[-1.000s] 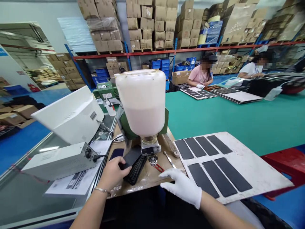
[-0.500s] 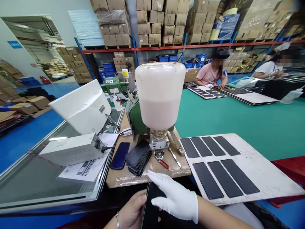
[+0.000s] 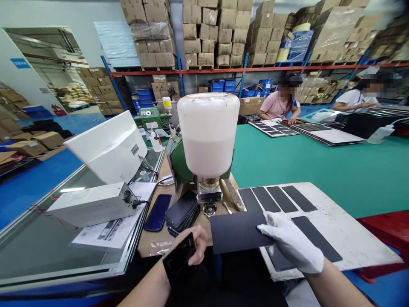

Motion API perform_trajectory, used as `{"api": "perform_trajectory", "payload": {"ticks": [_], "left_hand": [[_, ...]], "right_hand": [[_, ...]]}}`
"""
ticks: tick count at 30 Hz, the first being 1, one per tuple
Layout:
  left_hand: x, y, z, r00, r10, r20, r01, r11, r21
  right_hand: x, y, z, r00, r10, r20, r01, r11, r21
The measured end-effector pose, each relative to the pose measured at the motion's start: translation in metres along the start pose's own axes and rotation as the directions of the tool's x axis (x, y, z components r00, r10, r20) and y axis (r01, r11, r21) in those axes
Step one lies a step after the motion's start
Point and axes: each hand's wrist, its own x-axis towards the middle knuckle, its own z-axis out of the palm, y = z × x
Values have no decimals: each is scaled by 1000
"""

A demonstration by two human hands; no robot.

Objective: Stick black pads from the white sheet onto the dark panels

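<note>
My left hand is bare and closed on a glossy black phone screen, held tilted, with small orange marks near its upper end. My right hand, in a white glove, pinches the right end of a matte dark phone-sized panel, held up nearly level in front of the machine. Below the gloved hand lies a white board bearing two rows of similar dark panels; my hand and the held panel cover part of them. A stack of phone screens stands beyond my left hand.
A machine with a large white bottle stands on the brown-covered bench. A single blue-black screen lies left of the stack. A power supply box and monitor stand at left. Two people sit along the green table.
My right hand has left the black screen in my left hand and moved right, and now holds a panel over the board's edge. My left hand has risen and turned the screen.
</note>
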Motion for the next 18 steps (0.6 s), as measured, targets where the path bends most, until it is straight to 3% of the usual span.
{"api": "perform_trajectory", "payload": {"ticks": [2, 5, 7, 10, 14, 18], "left_hand": [[13, 11, 17, 1000, -27, 17, 25, 994, 107], [27, 22, 45, 1000, -9, -6, 10, 961, 278], [31, 25, 57, 999, 40, -25, -32, 964, 263], [24, 26, 58, 990, 113, -85, -92, 971, 221], [-13, 37, 39, 957, 222, -185, -182, 960, 211], [-66, 55, 15, 875, 360, -323, -286, 924, 254]], "right_hand": [[1, -6, -8, 999, 31, -26, -30, 998, 48], [5, -6, -18, 996, 17, -88, -23, 997, -68], [9, -5, -23, 988, -41, -149, 15, 985, -170], [18, -9, -17, 985, -76, -156, 44, 979, -199], [30, -24, 33, 995, -21, 98, 7, 990, 141], [42, -35, 103, 944, -9, 330, -128, 912, 389]]}}
